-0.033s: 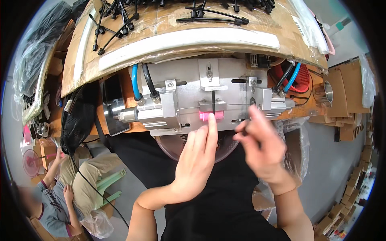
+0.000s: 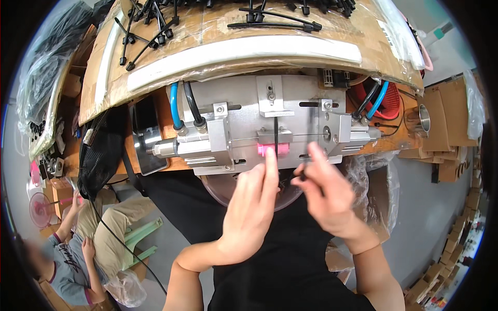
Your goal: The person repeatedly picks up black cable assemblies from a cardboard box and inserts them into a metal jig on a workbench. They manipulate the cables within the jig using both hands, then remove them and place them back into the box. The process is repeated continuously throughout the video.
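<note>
A slim black rod (image 2: 276, 136) stands lengthwise in the metal fixture (image 2: 244, 103), across a small bright pink block (image 2: 266, 150). My left hand (image 2: 249, 212) has its index finger stretched out, the tip at the pink block beside the rod's near end. Its thumb is hidden. To the right, my right hand (image 2: 329, 194) is smeared by motion, thumb and fingers pinched together. A blurred dark streak rises above its fingers, apparently another black rod (image 2: 312, 122), with a dark end showing between the fingertips.
Cardboard (image 2: 207, 36) beyond the fixture carries several black rods with caps. Blue and black air hoses (image 2: 176, 106) join cylinders on both sides. A phone (image 2: 148, 132) lies left, a red basket (image 2: 390, 103) right. A clear bowl (image 2: 220, 189) sits below the fixture. Another person (image 2: 72, 259) sits at left.
My right hand has shifted left and slightly nearer me, and the dark streak now shows above it. My left index finger has moved slightly left, uncovering more of the rod's near end.
</note>
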Demonstrator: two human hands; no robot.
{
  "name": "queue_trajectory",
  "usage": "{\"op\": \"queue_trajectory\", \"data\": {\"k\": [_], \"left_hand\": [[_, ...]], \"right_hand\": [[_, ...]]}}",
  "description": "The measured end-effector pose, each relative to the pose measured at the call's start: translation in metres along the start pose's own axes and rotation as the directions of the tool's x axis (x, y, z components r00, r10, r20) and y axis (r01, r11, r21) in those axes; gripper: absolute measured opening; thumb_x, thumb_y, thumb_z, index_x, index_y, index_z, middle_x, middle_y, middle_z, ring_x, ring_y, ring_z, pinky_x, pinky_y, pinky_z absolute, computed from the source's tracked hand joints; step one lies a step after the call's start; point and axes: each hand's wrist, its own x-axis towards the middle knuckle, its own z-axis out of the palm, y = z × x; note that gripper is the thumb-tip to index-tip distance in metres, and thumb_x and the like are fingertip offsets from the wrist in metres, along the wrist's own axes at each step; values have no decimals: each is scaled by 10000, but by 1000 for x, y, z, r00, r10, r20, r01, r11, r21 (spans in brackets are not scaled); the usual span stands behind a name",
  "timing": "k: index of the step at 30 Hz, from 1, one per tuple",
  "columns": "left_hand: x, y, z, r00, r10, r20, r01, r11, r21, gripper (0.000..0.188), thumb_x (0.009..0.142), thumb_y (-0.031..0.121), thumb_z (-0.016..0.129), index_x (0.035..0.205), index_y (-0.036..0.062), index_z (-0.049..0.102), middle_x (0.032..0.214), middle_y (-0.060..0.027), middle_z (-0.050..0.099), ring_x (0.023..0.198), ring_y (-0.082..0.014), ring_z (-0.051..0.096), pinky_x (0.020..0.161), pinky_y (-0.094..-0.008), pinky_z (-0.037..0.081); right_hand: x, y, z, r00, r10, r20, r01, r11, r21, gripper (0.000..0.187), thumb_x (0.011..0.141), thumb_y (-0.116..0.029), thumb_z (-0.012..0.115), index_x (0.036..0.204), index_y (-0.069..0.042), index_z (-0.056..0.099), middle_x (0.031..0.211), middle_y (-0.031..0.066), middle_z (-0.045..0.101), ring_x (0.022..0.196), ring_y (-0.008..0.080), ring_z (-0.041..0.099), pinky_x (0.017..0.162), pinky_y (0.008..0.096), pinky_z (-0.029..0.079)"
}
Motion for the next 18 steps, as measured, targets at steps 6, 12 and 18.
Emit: {"op": "queue_trajectory", "data": {"k": [6,12,18], "left_hand": [[-6,-10,-23,989,-96,-114,87,993,-84,765,686,-140,713,1399,-43,452,1098,-139,553,896,-276,543,738,-359,489],[-9,-21,-38,987,-120,-112,113,992,-63,752,700,-122,725,1397,-48,450,1097,-145,545,913,-287,536,738,-341,479],[73,-95,-106,878,-256,-404,300,952,50,367,839,-17,630,1199,55,623,1070,-141,592,974,-238,587,815,-354,484]], "right_hand": [[-17,7,32,993,16,113,-12,999,-34,693,708,113,718,1355,101,470,715,99,547,618,217,531,584,352,474],[-8,0,34,989,16,149,-3,996,-88,678,722,85,723,1353,99,475,692,85,532,605,210,518,570,344,463],[39,-11,-16,973,-63,221,111,972,-207,634,702,-75,802,1283,36,574,680,60,506,608,223,507,558,342,445]]}}
